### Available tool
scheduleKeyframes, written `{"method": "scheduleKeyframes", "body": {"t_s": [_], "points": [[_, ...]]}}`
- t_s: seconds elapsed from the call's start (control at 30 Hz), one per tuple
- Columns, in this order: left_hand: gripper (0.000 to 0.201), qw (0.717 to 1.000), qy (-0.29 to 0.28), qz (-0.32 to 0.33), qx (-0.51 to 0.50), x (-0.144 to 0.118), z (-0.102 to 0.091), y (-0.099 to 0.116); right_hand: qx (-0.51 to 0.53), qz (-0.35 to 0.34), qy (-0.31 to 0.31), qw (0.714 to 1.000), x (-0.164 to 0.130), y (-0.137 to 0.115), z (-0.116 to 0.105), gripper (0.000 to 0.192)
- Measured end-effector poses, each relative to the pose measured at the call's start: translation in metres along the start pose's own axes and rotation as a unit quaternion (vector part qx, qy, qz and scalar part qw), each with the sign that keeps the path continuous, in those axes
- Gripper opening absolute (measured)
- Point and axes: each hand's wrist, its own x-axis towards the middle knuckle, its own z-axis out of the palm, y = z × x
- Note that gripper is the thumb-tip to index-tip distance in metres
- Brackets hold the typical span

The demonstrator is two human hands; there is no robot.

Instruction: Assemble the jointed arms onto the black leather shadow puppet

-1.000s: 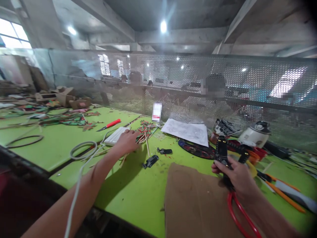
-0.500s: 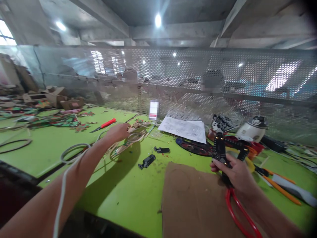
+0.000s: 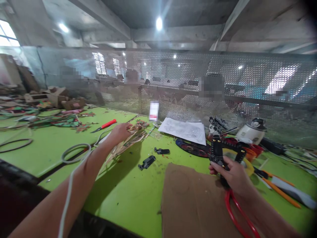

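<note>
My left hand (image 3: pixel 120 133) reaches across the green table and is closed on a bundle of thin pale sticks (image 3: pixel 127 142) with coloured flat pieces among them. Its fingertips are partly hidden. In my right hand (image 3: pixel 234 170) are flat black jointed pieces with brass-coloured studs (image 3: pixel 216 148), pinched between thumb and fingers. Red loop handles (image 3: pixel 231 208) of a tool extend below that hand; its working end is hidden. Two small black pieces, one farther back (image 3: pixel 162 151) and one nearer (image 3: pixel 147 162), lie between my hands.
Brown cardboard (image 3: pixel 188 198) lies in front of me. Behind it are paper drawings (image 3: pixel 183 130) and a dark oval plate (image 3: pixel 192 148). Orange-handled pliers (image 3: pixel 282 191) lie right; a red-handled knife (image 3: pixel 108 124) and white cable (image 3: pixel 74 152) lie left. A perforated metal screen (image 3: pixel 173 86) stands behind.
The stick bundle in my left hand has turned and looks narrower. My right hand has shifted slightly left with the black pieces, still holding them.
</note>
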Motion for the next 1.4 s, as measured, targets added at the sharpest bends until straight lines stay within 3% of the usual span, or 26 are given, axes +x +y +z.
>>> {"method": "scheduleKeyframes", "body": {"t_s": [0.17,0.3,0.43,0.53,0.6,0.7,0.8,0.9,1.0,1.17,1.27,1.4], "points": [[0.050,1.000,-0.007,-0.019,-0.024,0.003,0.003,-0.006,0.002,-0.005,0.000,1.000,0.000,-0.001,0.000,0.038],[0.049,0.998,0.022,-0.048,-0.021,0.007,0.001,-0.011,-0.008,-0.009,-0.008,1.000,0.000,-0.001,-0.001,0.039],[0.046,0.999,0.033,-0.030,-0.020,0.013,-0.003,0.000,0.001,-0.011,0.004,1.000,0.000,-0.002,0.000,0.038],[0.039,0.999,0.018,0.025,-0.027,0.019,0.001,0.027,0.013,-0.007,0.006,1.000,0.001,-0.003,-0.001,0.038],[0.037,0.995,0.008,0.094,-0.029,0.025,0.011,0.053,0.021,-0.005,0.005,1.000,0.003,-0.003,-0.003,0.040],[0.035,0.982,0.002,0.189,-0.019,0.033,0.038,0.097,0.019,0.000,-0.001,1.000,0.005,-0.003,-0.006,0.041],[0.048,0.960,0.007,0.281,0.002,0.040,0.071,0.137,0.011,0.000,0.008,1.000,0.005,-0.004,-0.006,0.041],[0.060,0.939,0.004,0.341,0.034,0.050,0.097,0.162,0.000,-0.002,0.027,1.000,0.003,-0.006,-0.002,0.040],[0.056,0.929,0.009,0.364,0.066,0.066,0.114,0.167,-0.014,0.004,0.023,1.000,0.002,-0.009,0.001,0.037],[0.031,0.915,0.011,0.391,0.097,0.092,0.130,0.158,-0.075,-0.003,-0.002,0.997,0.002,-0.014,-0.006,0.033],[0.021,0.916,0.014,0.389,0.100,0.105,0.126,0.159,-0.097,-0.003,0.006,0.995,0.002,-0.015,-0.011,0.033],[0.030,0.926,0.044,0.366,0.087,0.121,0.113,0.163,-0.097,0.005,0.043,0.994,0.001,-0.018,-0.011,0.032]]}}
